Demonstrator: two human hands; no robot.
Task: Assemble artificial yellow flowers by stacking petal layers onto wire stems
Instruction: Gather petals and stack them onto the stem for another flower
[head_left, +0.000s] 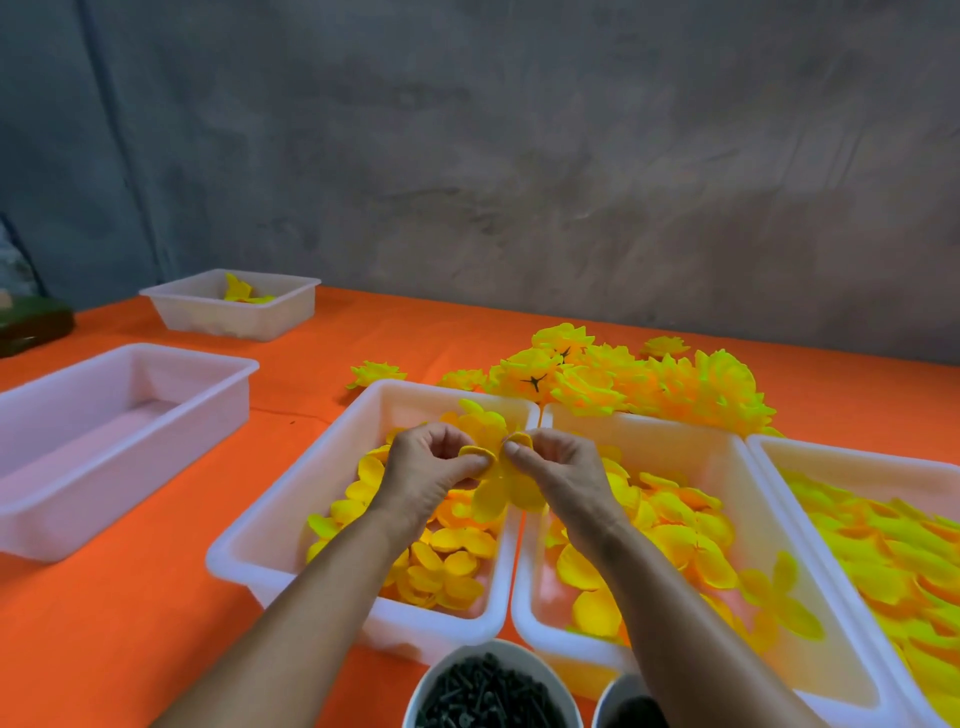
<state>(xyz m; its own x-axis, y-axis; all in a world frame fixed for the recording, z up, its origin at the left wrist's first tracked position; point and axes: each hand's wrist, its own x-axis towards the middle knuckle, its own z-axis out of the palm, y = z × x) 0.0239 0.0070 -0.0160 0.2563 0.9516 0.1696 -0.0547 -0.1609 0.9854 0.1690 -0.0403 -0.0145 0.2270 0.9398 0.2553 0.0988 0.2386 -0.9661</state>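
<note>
Left hand (426, 467): pinches the petal layer (498, 488).
Right hand (558, 467): pinches it too, maybe with a stem.
Place: above the white tray (291, 525).

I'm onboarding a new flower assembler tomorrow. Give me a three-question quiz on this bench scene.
1. True or false: the large tray at far left holds petals.
2. What do the left hand and right hand hold together? A) a bowl B) a yellow petal piece C) a finished flower
3. Where do the finished flowers lie?

Key: 1. False, it looks empty. 2. B. 3. On the orange cloth, behind the petal trays.
</note>
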